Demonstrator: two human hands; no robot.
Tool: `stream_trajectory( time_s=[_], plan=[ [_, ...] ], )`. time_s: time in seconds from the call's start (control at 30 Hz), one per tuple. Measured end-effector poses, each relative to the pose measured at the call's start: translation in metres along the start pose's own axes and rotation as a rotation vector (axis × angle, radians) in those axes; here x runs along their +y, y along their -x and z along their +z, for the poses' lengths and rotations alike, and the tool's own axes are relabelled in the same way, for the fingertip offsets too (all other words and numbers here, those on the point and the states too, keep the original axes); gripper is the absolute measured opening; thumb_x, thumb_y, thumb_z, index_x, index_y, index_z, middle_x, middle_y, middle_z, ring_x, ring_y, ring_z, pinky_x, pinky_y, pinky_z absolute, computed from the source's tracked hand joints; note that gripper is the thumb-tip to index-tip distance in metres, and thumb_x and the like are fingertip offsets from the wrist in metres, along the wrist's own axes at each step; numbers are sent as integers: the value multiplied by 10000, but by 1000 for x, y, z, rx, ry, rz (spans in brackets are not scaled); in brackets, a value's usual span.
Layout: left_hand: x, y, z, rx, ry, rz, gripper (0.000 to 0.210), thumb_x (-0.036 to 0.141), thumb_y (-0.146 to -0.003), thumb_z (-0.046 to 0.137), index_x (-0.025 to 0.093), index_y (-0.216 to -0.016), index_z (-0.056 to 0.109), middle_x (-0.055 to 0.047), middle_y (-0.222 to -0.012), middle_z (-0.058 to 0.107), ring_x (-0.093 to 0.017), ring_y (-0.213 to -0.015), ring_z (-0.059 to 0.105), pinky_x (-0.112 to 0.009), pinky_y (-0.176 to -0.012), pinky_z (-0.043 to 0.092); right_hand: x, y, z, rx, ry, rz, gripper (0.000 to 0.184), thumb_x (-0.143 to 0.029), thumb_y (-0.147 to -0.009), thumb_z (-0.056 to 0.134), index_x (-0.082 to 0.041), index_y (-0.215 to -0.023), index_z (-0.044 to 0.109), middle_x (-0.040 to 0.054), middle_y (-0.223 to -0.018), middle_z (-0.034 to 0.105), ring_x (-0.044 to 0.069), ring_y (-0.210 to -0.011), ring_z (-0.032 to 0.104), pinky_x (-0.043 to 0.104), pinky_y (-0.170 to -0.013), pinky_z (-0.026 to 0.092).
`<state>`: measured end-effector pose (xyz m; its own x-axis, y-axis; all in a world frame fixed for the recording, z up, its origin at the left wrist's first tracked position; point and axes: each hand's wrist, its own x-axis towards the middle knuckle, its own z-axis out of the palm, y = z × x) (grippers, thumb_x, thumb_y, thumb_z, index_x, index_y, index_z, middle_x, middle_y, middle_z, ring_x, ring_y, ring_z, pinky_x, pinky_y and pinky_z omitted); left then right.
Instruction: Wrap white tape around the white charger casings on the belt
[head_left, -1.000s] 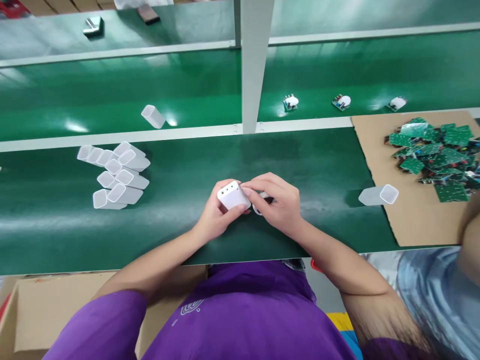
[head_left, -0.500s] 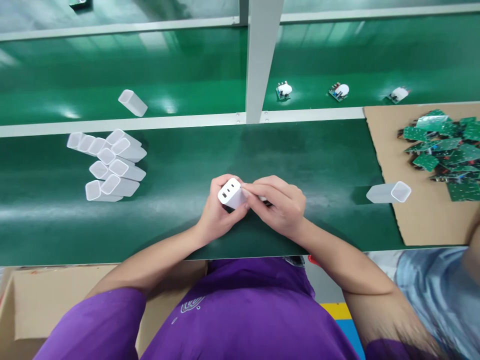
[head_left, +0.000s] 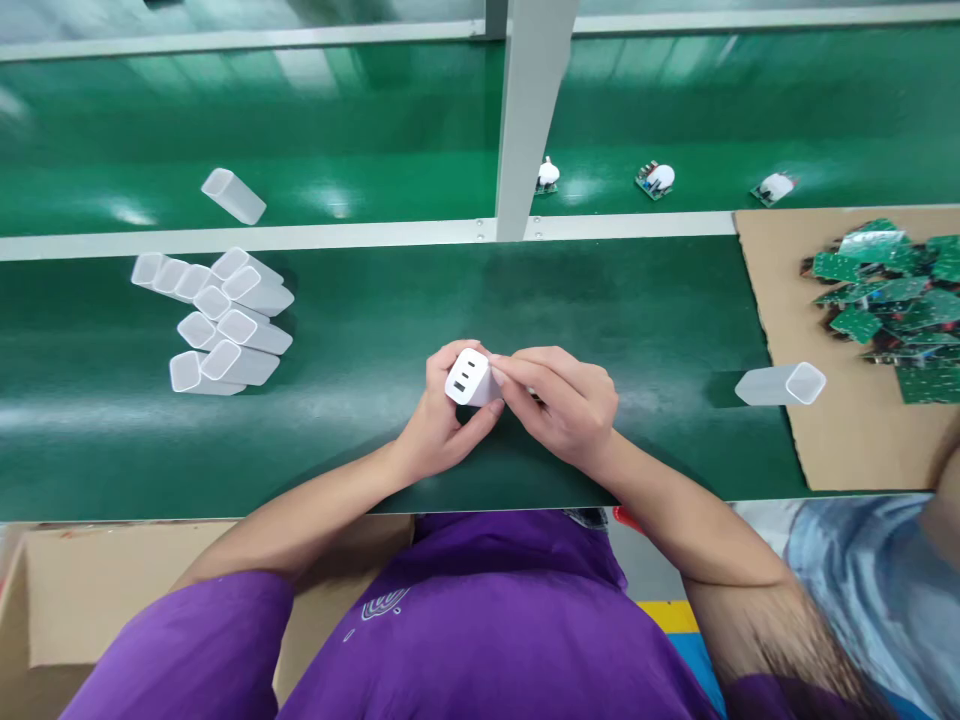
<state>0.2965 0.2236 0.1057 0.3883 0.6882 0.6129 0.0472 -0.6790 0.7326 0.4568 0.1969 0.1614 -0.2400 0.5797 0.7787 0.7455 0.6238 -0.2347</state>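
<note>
A white charger case (head_left: pixel 468 376) with a row of several port openings in its end face is held in my left hand (head_left: pixel 442 415), the fingers wrapped round it from behind and below. The port face is turned up towards me and to the left. My right hand (head_left: pixel 566 405) is closed, with thumb and forefinger pinched together at the right edge of the case. Under those fingers shows a small bit of something with dark and light parts, mostly hidden, and its kind cannot be made out.
On the left of the green table (head_left: pixel 360 330) lie several white empty cases (head_left: pixel 240 360); another case (head_left: pixel 780 385) lies at right. Circuit boards (head_left: pixel 885 290) are heaped on cardboard (head_left: pixel 780 290). Behind a grey post (head_left: pixel 529 120), boards (head_left: pixel 656 180) and a case (head_left: pixel 234 195) sit on a belt. A person's sleeve (head_left: pixel 862 570) is at right.
On the belt, the single case and the boards have shifted left, one board now partly behind the post. The charger case in my left hand has tilted slightly; both hands keep their grip.
</note>
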Motion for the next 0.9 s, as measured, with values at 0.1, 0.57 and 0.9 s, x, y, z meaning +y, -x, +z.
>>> stream_trajectory(
  time_s=[0.1, 0.57, 0.9],
  plan=[
    [0, -2, 0, 10, -41, 60, 572, 261, -925, 573, 197, -1401, 263, -121, -1204, 489, -185, -1096, 563, -350, -942, 526, 0, 1, 1, 4, 21, -2, 132, -113, -944, 584, -188, -1025, 655, 14, -887, 720, 113, -725, 669, 225, -565, 500],
    [-6, -1, -4, 59, -219, 74, 583, 217, -877, 588, 212, -1376, 285, -129, -1192, 482, -233, -1120, 527, -409, -881, 537, 0, 4, -2, -109, 79, -96, 221, -101, -945, 557, -148, -1132, 666, 21, -856, 703, 90, -612, 606, 229, -498, 432],
    [4, -11, -12, -124, 710, -534, 460, 283, -805, 616, 247, -1189, 366, -39, -993, 631, -168, -750, 674, -224, -467, 550, 8, -12, -9, -219, -716, 728, 247, -390, -973, 579, -167, -921, 673, -35, -641, 608, 66, -476, 509, 173, -421, 391]
  ],
)
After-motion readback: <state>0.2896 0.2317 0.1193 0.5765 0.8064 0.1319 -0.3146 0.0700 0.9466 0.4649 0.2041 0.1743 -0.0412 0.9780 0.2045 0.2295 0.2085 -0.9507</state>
